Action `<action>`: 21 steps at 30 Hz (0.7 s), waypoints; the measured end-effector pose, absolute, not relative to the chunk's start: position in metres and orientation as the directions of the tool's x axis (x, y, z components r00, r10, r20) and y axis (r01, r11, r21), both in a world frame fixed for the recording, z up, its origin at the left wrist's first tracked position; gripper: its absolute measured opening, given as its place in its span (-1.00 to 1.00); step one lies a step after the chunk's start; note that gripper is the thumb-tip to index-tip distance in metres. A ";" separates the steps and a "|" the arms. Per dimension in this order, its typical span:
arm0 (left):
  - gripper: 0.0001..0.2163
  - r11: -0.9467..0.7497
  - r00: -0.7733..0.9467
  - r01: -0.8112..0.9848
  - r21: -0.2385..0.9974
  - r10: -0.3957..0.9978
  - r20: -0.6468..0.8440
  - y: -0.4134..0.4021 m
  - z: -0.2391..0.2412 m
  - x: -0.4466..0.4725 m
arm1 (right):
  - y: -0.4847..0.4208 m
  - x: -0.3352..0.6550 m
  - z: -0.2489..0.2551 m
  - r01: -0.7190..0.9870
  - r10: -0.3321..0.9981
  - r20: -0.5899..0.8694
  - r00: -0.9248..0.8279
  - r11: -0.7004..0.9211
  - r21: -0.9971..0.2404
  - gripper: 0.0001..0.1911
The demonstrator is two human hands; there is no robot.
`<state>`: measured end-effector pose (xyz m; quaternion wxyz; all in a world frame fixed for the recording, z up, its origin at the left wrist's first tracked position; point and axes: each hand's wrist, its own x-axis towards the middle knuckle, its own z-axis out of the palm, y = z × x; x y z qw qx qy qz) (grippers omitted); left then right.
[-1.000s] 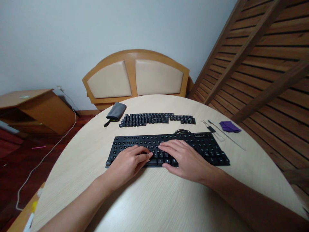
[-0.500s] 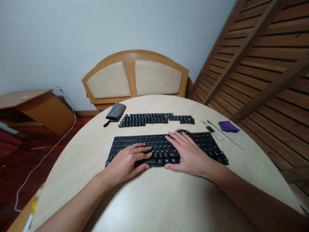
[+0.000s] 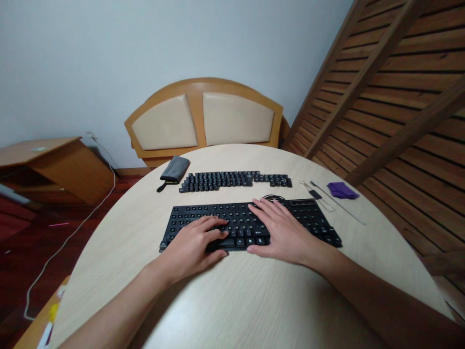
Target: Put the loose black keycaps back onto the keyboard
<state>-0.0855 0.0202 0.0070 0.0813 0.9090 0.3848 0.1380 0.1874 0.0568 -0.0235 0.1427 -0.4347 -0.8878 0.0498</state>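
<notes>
A black keyboard [image 3: 312, 220] with most of its caps off lies across the middle of the round table [image 3: 232, 300]. My left hand [image 3: 192, 245] rests on the keyboard's lower left part, fingers slightly curled over the bottom row, thumb at the front edge. My right hand [image 3: 281, 230] lies flat on the middle of the keyboard, fingers stretched out toward its back edge. Neither hand holds anything. Behind the keyboard, rows of loose black keycaps [image 3: 234, 180] are laid out on the table.
A grey pouch [image 3: 174, 170] lies at the back left of the table. At the back right lie a keycap puller [image 3: 315, 195], a thin brush or rod [image 3: 339, 203] and a purple cloth [image 3: 342, 190]. A wooden chair [image 3: 203, 118] stands behind the table. A slatted wooden frame [image 3: 395, 87] leans at right.
My right hand slid from the bottom rows up and right toward the keyboard's back edge, then stayed. My left hand barely moved.
</notes>
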 end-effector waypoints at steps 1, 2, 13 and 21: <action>-0.72 -0.695 0.667 0.674 0.252 0.718 0.199 0.020 0.006 -0.085 | 0.057 0.187 -0.024 0.756 0.785 0.214 -0.582 0.619 -0.215 0.04; -0.71 -0.699 0.667 0.670 0.250 0.715 0.209 0.019 0.005 -0.085 | 0.057 0.187 -0.024 0.753 0.783 0.218 -0.583 0.621 -0.218 0.04; -0.79 -0.596 0.532 0.705 0.385 0.803 0.269 0.035 0.003 -0.085 | 0.058 0.188 -0.026 0.743 0.776 0.232 -0.586 0.629 -0.229 0.04; -0.77 -0.471 0.406 0.863 0.181 0.862 0.304 0.101 0.002 -0.090 | 0.056 0.188 -0.021 0.754 0.784 0.189 -0.591 0.621 -0.216 0.06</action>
